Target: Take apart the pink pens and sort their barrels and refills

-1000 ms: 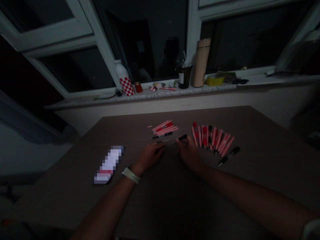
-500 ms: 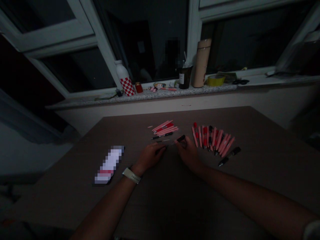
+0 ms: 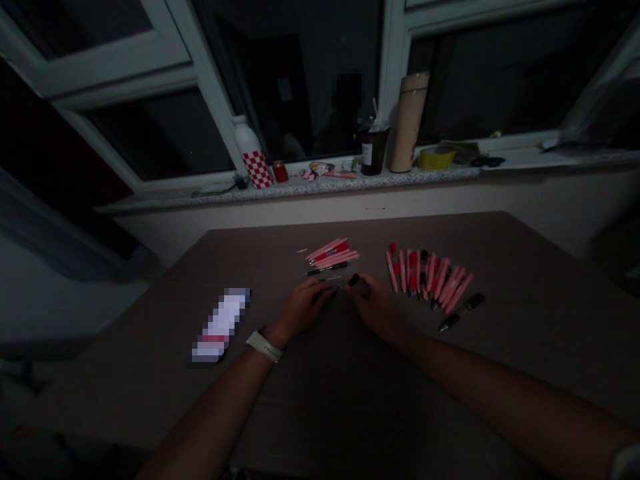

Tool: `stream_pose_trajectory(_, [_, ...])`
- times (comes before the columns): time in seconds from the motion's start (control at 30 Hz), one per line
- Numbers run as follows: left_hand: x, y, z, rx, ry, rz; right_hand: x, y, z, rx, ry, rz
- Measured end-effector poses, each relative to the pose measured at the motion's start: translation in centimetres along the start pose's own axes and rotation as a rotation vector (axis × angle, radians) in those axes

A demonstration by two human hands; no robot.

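Observation:
My right hand (image 3: 375, 307) is closed around a black pen part (image 3: 354, 280), probably a pen barrel, whose dark end shows above the fingers. Opposite it, my left hand (image 3: 303, 310), with a pale watch band at the wrist, pinches a small dark piece (image 3: 334, 290) too dim to name. The fingertips of both hands are close but apart. Just beyond the left fingers lies a thin pale stick (image 3: 334, 278) like a pen refill. A black pen (image 3: 327, 269) rests behind it, near a pile of pink and red pens (image 3: 333, 253).
On the right, several pink, red and black pens (image 3: 425, 277) are fanned out, with a black clear-barrelled pen (image 3: 461, 312) beside them. A lit phone (image 3: 223, 327) lies left. The windowsill (image 3: 300, 189) holds a checkered bottle (image 3: 257, 167), a tumbler (image 3: 409, 123) and yellow tape (image 3: 437, 158).
My right hand has shifted slightly left toward my left hand, and the black pen part in it has turned and shows less. My left hand stays nearly in place.

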State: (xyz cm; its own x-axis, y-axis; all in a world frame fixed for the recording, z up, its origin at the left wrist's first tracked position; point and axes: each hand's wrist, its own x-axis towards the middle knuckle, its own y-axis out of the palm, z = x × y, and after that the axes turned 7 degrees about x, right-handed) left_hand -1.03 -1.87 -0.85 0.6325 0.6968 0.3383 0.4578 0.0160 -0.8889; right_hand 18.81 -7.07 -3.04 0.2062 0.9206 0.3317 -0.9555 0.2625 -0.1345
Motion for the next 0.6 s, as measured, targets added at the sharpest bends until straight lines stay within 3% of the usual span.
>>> stream_pose_trajectory(0.23, [-0.1, -0.1, -0.3, -0.032, -0.001, -0.011, -0.1, 0.1, -0.4, -0.05, -0.019, 0.03])
stream_pose_trajectory(0.6, [-0.3, -0.4, -0.8, 0.042, -0.194, -0.034, -0.5, -0.1, 0.5, -0.071, 0.075, 0.018])
